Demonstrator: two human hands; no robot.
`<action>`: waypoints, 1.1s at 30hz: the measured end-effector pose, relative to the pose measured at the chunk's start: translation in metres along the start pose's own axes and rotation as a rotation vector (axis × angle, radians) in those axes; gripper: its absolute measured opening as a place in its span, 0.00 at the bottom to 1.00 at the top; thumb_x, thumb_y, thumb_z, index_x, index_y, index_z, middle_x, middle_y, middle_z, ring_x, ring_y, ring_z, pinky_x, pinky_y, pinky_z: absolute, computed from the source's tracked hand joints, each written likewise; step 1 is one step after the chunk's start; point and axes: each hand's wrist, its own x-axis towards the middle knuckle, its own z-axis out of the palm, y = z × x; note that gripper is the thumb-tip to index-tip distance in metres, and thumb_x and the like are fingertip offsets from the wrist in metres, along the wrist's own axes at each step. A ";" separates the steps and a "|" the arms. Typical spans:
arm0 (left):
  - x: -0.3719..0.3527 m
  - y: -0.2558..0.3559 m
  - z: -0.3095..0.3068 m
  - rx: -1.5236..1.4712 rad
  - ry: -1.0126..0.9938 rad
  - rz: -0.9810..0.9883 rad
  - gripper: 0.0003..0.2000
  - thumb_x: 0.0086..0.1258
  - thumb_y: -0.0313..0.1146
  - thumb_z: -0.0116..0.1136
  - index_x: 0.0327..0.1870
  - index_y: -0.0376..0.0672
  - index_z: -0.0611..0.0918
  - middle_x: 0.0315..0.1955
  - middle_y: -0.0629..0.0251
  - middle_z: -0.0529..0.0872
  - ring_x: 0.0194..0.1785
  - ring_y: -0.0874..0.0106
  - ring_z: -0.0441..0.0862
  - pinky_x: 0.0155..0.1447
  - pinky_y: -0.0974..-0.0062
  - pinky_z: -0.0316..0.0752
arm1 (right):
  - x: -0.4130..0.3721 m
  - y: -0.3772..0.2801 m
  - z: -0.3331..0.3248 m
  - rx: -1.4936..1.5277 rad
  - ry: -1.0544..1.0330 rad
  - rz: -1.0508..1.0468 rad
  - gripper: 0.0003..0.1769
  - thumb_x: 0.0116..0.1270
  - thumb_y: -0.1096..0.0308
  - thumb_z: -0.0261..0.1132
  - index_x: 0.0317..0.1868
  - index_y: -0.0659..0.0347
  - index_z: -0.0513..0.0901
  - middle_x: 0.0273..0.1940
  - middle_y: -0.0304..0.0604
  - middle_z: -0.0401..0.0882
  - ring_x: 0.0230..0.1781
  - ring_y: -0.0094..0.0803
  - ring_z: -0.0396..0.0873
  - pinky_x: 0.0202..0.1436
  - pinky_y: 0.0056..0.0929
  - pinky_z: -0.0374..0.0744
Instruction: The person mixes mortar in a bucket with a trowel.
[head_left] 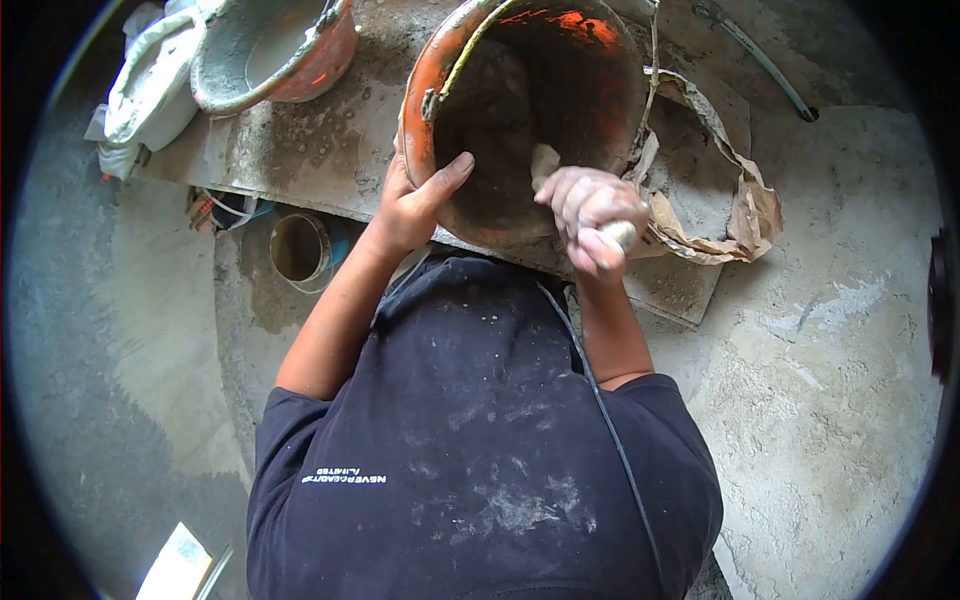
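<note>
An orange bucket (418, 110), crusted with dried cement, leans with its mouth toward me. My left hand (415, 205) grips its left rim, thumb over the edge and the other fingers behind the wall. At the bucket's mouth, my right hand (592, 215) is closed around a hand tool with a pale, rounded handle (620, 234). The working end of that tool is lost in the dark inside, so its kind cannot be made out. A yellowish bucket handle (468, 55) lies across the left of the opening.
A second orange bucket (325, 65) and a white sack (155, 85) stand at the upper left of a dusty board (270, 150). Below the board's edge is a small can (300, 248). Torn brown paper (755, 205) curls right of the bucket. A hose (765, 62) lies farther back.
</note>
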 end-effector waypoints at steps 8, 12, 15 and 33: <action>0.002 0.012 0.008 -0.121 -0.001 0.008 0.31 0.74 0.31 0.61 0.76 0.34 0.65 0.72 0.57 0.72 0.75 0.65 0.67 0.79 0.65 0.59 | 0.011 0.015 -0.007 0.040 0.047 -0.010 0.08 0.49 0.70 0.62 0.19 0.62 0.72 0.17 0.44 0.74 0.17 0.34 0.73 0.34 0.43 0.85; 0.000 0.004 0.004 -0.049 0.018 0.018 0.32 0.73 0.32 0.62 0.76 0.33 0.65 0.72 0.57 0.71 0.77 0.65 0.64 0.80 0.65 0.55 | 0.036 0.038 -0.038 -0.063 0.060 -0.195 0.08 0.56 0.69 0.61 0.27 0.65 0.74 0.20 0.42 0.72 0.19 0.34 0.72 0.36 0.47 0.84; 0.004 0.003 0.002 0.028 0.033 0.037 0.34 0.73 0.32 0.62 0.77 0.32 0.64 0.74 0.56 0.67 0.79 0.65 0.59 0.82 0.65 0.49 | 0.065 0.022 -0.051 -0.113 -0.051 -0.228 0.07 0.47 0.71 0.57 0.24 0.67 0.72 0.18 0.46 0.71 0.19 0.37 0.72 0.37 0.47 0.84; 0.009 0.009 -0.002 -0.056 -0.010 -0.017 0.33 0.75 0.30 0.58 0.79 0.34 0.61 0.73 0.55 0.70 0.76 0.64 0.67 0.79 0.64 0.59 | 0.008 0.014 0.005 0.047 0.036 -0.005 0.06 0.43 0.72 0.62 0.17 0.61 0.71 0.16 0.40 0.72 0.16 0.34 0.74 0.32 0.40 0.84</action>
